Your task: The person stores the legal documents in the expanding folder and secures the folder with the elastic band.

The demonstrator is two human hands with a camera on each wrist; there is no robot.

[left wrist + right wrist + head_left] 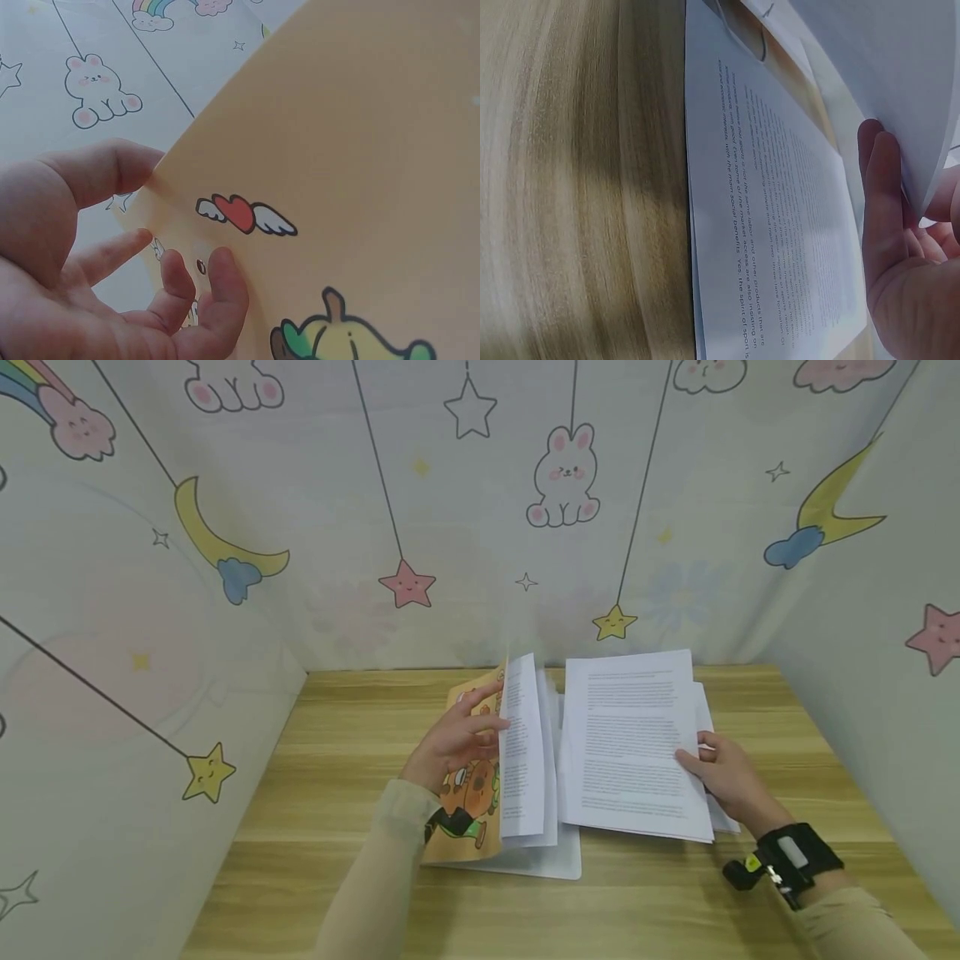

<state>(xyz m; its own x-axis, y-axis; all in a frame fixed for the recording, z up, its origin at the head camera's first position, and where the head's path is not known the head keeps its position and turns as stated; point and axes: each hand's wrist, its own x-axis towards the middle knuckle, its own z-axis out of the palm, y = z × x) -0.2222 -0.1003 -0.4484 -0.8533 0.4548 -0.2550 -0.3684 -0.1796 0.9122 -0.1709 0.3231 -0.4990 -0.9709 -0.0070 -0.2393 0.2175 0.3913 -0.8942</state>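
In the head view, an orange folder printed with cartoon figures stands partly opened, with printed pages fanned inside it. At its raised cover is my left hand, holding the edge; the left wrist view shows several fingertips against the orange cover. To the right are printed paper sheets, whose right edge my right hand pinches between thumb and fingers. Seen from the right wrist, the held paper is lifted above another printed sheet on the table.
The wood-grain table lies beneath everything. White cloth walls with bunnies, stars and moons enclose it at the back and both sides. A black band with a small camera is on the right wrist.
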